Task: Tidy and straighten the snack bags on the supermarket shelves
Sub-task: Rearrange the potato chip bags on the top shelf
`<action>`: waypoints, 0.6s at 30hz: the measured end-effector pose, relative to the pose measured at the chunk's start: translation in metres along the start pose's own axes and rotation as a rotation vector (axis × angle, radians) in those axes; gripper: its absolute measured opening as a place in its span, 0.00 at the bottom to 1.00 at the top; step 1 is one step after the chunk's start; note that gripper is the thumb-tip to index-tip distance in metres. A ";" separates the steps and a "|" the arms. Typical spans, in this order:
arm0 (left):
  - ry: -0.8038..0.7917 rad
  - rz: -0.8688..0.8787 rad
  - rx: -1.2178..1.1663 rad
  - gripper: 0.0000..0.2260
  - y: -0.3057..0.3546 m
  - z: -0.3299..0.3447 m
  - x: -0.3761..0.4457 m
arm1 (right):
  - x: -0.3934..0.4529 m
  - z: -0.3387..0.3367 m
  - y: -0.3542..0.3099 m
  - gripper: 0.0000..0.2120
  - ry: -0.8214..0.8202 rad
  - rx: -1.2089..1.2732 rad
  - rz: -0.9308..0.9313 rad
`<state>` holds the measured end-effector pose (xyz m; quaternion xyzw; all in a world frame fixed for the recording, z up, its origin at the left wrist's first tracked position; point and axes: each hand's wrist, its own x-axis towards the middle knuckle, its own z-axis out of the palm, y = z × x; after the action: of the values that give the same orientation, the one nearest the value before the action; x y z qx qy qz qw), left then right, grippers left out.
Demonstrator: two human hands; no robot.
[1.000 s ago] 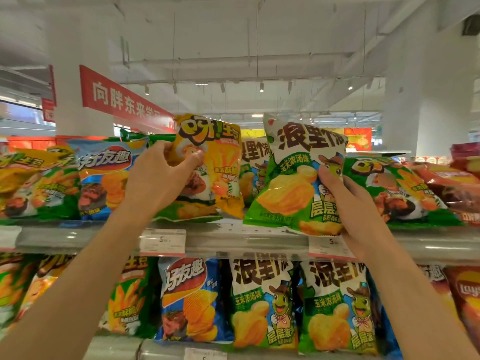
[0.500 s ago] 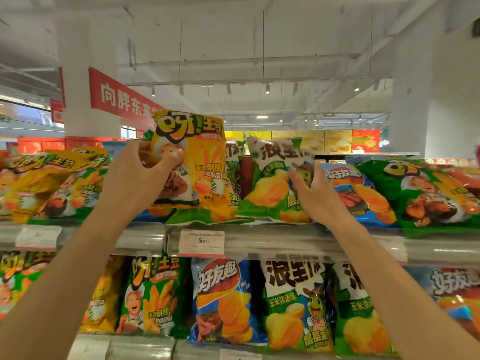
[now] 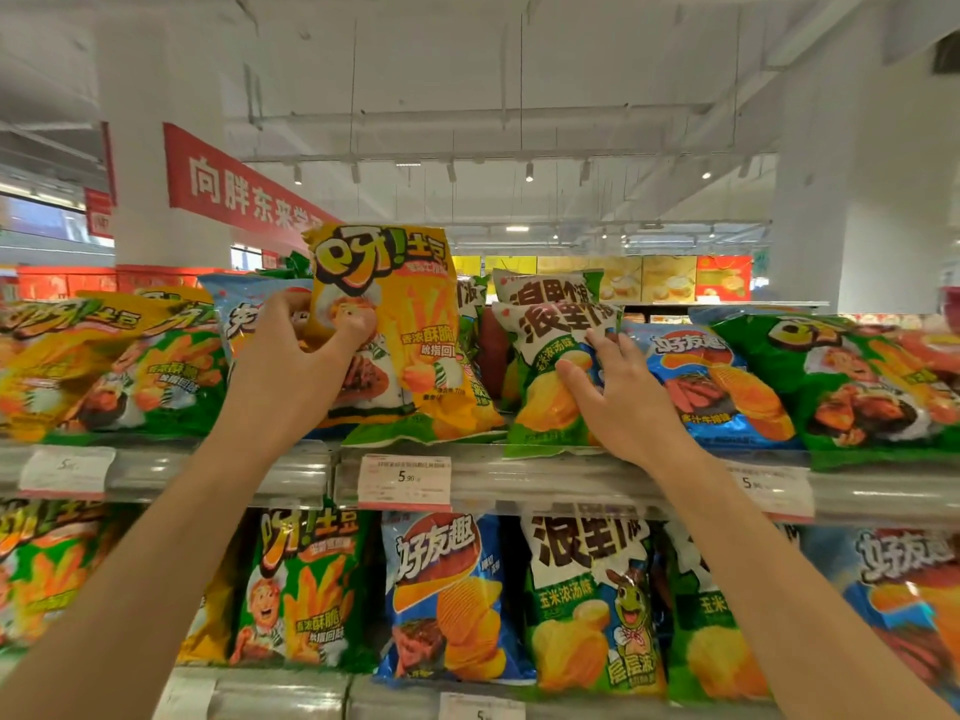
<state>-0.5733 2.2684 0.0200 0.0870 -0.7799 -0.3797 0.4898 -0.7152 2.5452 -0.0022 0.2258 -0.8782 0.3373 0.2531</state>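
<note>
My left hand point(image 3: 291, 371) pinches a yellow snack bag point(image 3: 410, 324) by its left side and holds it upright on the top shelf point(image 3: 519, 475). My right hand point(image 3: 618, 402) rests with spread, nearly straight fingers on the right side of a green-and-white chip bag point(image 3: 545, 371) that stands beside the yellow one. A second white-topped bag point(image 3: 540, 285) stands just behind it. A blue chip bag point(image 3: 722, 381) lies right of my right hand.
Green and yellow bags point(image 3: 119, 366) lean over at the left of the top shelf, a green bag point(image 3: 857, 381) at the right. The lower shelf point(image 3: 285, 693) holds upright rows of bags point(image 3: 447, 600). Price tags point(image 3: 404, 480) line the shelf edge.
The view has shifted left. My right hand pushed the green-and-white bag back onto the shelf, and its fingers have spread flat on it. My left hand keeps its pinch on the yellow bag.
</note>
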 end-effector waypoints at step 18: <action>0.053 0.018 -0.138 0.30 0.007 0.005 -0.039 | -0.035 -0.021 0.000 0.22 0.213 0.327 -0.169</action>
<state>-0.5556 2.2957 -0.0035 0.0558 -0.7396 -0.4256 0.5184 -0.6819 2.5678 -0.0097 0.2997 -0.7580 0.4748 0.3318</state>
